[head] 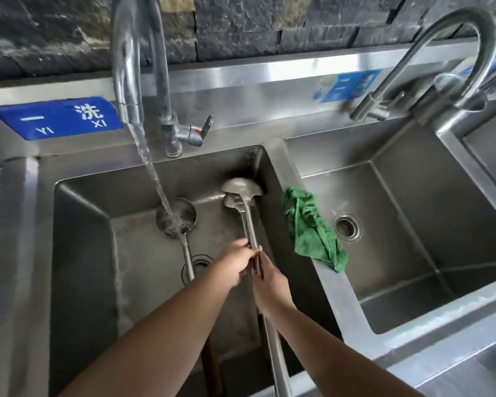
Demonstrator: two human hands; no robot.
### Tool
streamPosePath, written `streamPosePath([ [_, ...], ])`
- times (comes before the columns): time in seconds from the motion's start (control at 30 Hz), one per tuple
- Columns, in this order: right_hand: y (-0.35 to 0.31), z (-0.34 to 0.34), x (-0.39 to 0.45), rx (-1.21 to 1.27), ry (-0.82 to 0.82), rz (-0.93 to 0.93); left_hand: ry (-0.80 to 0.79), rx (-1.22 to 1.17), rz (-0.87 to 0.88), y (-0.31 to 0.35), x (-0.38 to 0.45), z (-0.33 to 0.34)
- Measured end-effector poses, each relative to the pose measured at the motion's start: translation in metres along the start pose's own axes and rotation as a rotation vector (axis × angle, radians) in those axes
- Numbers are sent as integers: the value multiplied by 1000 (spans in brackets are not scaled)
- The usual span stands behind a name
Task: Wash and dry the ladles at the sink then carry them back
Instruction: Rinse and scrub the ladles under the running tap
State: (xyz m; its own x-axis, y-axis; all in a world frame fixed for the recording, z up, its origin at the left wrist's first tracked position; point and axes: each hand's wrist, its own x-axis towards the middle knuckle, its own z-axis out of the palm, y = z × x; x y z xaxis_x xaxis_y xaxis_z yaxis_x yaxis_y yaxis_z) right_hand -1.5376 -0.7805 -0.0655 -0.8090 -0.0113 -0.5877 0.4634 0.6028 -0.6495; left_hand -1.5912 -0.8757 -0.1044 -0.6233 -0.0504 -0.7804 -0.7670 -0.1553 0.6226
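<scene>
Both hands meet over the left basin (pixel 78 253) of a stainless sink unit. The left hand (pixel 235 263) and the right hand (pixel 271 285) curl their fingers round the paired handles of two nested ladles (pixel 242 190), gripping partway along the shafts; the bowls lie beyond the grip, toward the basin's back right corner, and the handle ends run back under the right forearm past the front rim. The long axis of this pair runs nearly front to back, tilted slightly left at the far end, with the bowls stacked one over the other against the rear wall. A third ladle (pixel 175 216) lies apart to the left, unheld, bowl up beneath the water stream (pixel 152 170) from the left faucet (pixel 132 58); its handle points toward the person and crosses the drain (pixel 202 260). A green cloth (pixel 309 227) drapes over the divider between the basins, just right of the gripped handles. The right basin (pixel 413 224) lies open beyond it, under the right faucet (pixel 441 67).
</scene>
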Motion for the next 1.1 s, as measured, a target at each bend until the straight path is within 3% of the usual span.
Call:
streamPosePath([
  [0.17, 11, -12, 17, 421, -85, 260, -35, -143, -8, -9, 17, 1],
  [0.27, 17, -16, 28, 533, -130, 352, -38, -226, -38, -10, 24, -4],
  [0.5, 20, -12, 49, 485, -86, 363, -2, -155, 6, -19, 35, -3],
  [0.63, 17, -5, 53, 270, -4, 206, 15, -98, 31, -16, 34, 1],
  [0.8, 10, -4, 57, 172, 46, 168, 22, -11, 17, -12, 37, 1],
  [1.1, 12, 8, 68, 138, 70, 173, 104, 106, 20, -18, 43, 7],
])
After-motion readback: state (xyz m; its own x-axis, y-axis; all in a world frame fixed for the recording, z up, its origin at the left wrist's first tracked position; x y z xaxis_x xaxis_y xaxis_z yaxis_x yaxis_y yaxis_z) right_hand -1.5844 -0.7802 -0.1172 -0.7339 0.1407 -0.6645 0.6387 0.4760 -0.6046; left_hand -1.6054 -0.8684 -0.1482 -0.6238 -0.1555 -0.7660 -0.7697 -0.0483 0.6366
